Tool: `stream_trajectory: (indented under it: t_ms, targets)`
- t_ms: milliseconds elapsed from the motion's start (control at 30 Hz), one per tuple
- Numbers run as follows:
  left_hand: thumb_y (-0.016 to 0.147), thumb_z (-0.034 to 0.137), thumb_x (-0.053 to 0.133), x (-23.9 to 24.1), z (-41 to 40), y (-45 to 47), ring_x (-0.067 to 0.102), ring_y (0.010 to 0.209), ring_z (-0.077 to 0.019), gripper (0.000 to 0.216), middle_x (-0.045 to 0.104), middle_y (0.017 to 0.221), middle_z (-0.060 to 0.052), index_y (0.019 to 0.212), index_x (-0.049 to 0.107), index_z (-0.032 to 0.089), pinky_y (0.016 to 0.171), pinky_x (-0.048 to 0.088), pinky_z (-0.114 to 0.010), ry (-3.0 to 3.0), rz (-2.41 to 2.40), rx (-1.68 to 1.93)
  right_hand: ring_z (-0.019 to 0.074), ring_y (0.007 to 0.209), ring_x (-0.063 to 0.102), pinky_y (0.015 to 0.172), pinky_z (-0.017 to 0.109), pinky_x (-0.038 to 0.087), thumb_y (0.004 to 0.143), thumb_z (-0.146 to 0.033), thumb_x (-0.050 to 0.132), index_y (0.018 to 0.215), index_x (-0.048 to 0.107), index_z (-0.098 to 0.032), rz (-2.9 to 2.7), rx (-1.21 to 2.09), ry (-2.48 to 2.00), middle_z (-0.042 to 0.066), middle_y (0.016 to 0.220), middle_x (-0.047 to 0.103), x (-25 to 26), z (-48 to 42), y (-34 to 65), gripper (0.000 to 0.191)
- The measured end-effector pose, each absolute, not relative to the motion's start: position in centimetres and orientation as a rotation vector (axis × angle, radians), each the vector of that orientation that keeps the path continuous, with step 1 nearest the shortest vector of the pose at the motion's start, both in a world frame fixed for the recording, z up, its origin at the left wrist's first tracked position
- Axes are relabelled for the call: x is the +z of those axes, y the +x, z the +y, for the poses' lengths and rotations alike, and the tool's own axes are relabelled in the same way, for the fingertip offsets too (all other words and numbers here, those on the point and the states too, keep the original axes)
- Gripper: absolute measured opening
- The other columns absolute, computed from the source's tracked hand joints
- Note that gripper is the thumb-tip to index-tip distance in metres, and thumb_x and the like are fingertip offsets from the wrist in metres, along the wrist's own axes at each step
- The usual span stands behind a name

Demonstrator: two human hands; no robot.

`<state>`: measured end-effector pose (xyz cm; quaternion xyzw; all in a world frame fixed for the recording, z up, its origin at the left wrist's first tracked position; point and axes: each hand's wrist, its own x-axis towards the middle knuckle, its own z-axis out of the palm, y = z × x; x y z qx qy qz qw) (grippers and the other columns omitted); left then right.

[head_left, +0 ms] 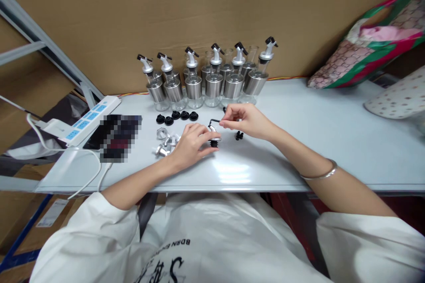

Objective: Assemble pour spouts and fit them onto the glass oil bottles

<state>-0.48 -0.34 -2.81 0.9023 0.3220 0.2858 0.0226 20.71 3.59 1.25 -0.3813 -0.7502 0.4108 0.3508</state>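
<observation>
The tabletop [315, 119] is gleaming, smooth and glossy, throwing back a light patch at six o'clock from the hands. The left hand [191, 143] is holding the pourer [214, 140], which is showing shiny metal over matt black plastic. The right hand [247, 120] is pinching a thin black plastic lever [214, 121]. At twelve o'clock the bottles [212, 84] are shining with clear glass and brushed steel sleeves. Behind them the cardboard [99, 17] is looking matt and brown. At nine o'clock the bright metal collars [162, 141] are glinting.
</observation>
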Motion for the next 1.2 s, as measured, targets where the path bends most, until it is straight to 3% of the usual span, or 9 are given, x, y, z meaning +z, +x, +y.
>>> stream_trajectory:
  t_ms: [433, 767, 1033, 1200]
  targets:
    - [0.087, 0.04, 0.058, -2.6, -0.57, -0.32, 0.051, 0.09, -0.0189, 0.032, 0.058, 0.092, -0.005, 0.113, 0.061, 0.022, 0.087, 0.039, -0.035, 2.783, 1.051, 0.952, 0.0097, 0.055, 0.048, 0.054, 0.023, 0.038, 0.075, -0.039, 0.068, 0.066, 0.062, -0.015, -2.079, 0.926, -0.913, 0.0, 0.06, 0.059, 1.53, 3.27, 20.72, 0.026]
    - [0.089, 0.04, 0.054, -2.45, -0.79, -0.24, 0.042, 0.126, -0.0274, 0.029, 0.042, 0.137, -0.013, 0.114, 0.06, 0.025, 0.1, 0.039, -0.046, 2.706, 1.113, 0.99, 0.0106, 0.052, 0.053, 0.05, 0.023, 0.041, 0.073, -0.043, 0.07, 0.067, 0.06, -0.015, -1.988, 1.087, -0.936, 0.001, 0.057, 0.061, 1.39, 3.02, 20.54, 0.03]
    - [0.089, 0.038, 0.056, -2.72, -0.74, -0.46, 0.048, 0.123, -0.0255, 0.029, 0.049, 0.125, -0.012, 0.113, 0.06, 0.024, 0.099, 0.044, -0.045, 2.627, 1.006, 0.977, 0.009, 0.048, 0.053, 0.047, 0.021, 0.039, 0.069, -0.042, 0.075, 0.065, 0.06, -0.015, -1.895, 1.314, -0.928, 0.0, 0.053, 0.061, 1.6, 3.12, 20.52, 0.031]
    - [0.09, 0.042, 0.052, -2.76, -0.87, -0.5, 0.053, 0.109, -0.023, 0.03, 0.05, 0.12, -0.012, 0.112, 0.06, 0.023, 0.095, 0.042, -0.044, 2.751, 0.994, 0.948, 0.0097, 0.056, 0.056, 0.057, 0.024, 0.044, 0.067, -0.042, 0.077, 0.067, 0.063, -0.014, -1.833, 1.564, -0.918, 0.001, 0.061, 0.064, 1.74, 3.7, 21.05, 0.032]
